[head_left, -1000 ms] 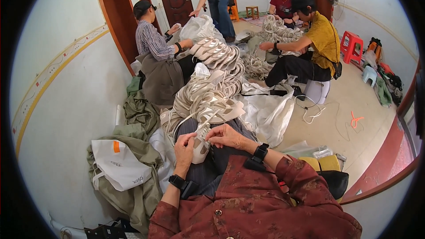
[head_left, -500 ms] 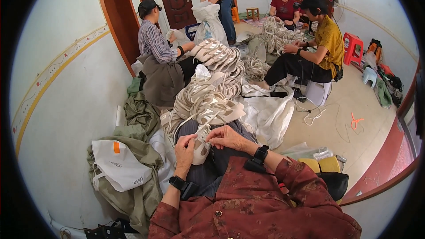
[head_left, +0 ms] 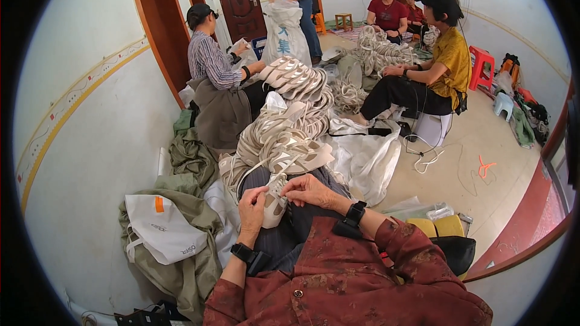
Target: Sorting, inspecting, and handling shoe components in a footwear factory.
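Observation:
On my lap lies a beige and white shoe upper (head_left: 273,212), with pale laces (head_left: 278,182) across its front. My left hand (head_left: 251,206) is closed on its left edge, thumb and fingers pressed together near the lacing. From the other side, my right hand (head_left: 308,191) pinches at the lace beside the eyelets; the bit between its fingertips is very small. Just beyond my hands, a long stack of similar shoe uppers (head_left: 296,151) rests over my knees and stretches away across the floor.
A white bag (head_left: 166,229) lies on olive cloth (head_left: 205,205) at my left. White sheeting (head_left: 368,157) spreads right of the stack. Co-workers sit on both sides ahead; one person stands at a white sack (head_left: 285,36). A red stool (head_left: 481,66) stands right.
My hands and the shoe upper stay almost in place. Ahead, the standing person's sack has become more upright, and the co-worker in yellow has turned their head away.

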### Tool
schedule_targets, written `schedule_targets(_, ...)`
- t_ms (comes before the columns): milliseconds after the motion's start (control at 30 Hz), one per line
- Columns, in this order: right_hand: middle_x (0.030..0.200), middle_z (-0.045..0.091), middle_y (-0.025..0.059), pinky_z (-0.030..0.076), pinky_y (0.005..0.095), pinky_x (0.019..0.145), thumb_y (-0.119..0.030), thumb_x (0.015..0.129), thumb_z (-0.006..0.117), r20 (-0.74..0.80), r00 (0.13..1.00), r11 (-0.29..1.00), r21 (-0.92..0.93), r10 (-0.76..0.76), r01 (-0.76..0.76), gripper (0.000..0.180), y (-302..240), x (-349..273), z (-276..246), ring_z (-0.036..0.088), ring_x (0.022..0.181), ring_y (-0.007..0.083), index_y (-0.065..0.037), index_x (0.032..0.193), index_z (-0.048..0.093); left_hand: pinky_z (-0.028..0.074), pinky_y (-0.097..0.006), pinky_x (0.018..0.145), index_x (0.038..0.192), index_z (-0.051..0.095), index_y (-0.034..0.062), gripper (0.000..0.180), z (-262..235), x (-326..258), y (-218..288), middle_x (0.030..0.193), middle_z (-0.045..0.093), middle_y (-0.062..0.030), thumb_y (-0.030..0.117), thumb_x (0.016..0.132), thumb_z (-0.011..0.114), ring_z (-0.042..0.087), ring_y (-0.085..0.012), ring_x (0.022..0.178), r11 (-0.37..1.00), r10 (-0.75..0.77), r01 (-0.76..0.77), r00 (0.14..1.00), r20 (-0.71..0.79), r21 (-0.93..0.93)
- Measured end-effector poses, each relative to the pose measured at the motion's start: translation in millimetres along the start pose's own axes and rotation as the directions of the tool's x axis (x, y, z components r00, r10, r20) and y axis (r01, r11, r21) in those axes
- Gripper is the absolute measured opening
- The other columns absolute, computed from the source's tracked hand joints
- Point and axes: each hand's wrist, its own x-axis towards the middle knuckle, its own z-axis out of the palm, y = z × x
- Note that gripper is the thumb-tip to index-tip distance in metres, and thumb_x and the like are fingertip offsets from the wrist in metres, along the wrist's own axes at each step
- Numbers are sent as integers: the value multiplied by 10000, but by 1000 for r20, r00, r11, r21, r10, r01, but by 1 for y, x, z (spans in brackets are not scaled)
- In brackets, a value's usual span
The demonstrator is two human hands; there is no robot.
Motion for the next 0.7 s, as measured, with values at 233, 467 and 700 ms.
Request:
schedule_targets(233,756,630,-9,461,193,518,-84,887,614,-25,1000,999,30,-10,10,143,2,0,0,550,597,45,-22,985,698,462,-256,683,1004,707,16,196,1,0,-1,922,653,-62,110,902,567,602,-127,775,1000,5,-5,1000,2,-4)
schedule_targets(467,754,629,-10,461,193,513,-85,899,612,-21,999,998,53,-25,27,134,4,1,0,553,598,45,-19,983,693,463,-255,683,995,710,15,187,1,0,-2,928,656,-74,98,900,572,608,-134,782,1000,17,-17,1000,-6,-6)
schedule_targets(700,753,624,-16,463,193,512,-91,896,614,-24,999,999,44,-28,29,137,7,2,-1,557,602,45,-23,986,692,465,-252,686,996,705,9,188,1,0,-4,918,653,-74,98,899,572,615,-136,786,1000,12,-12,1000,-6,-22)
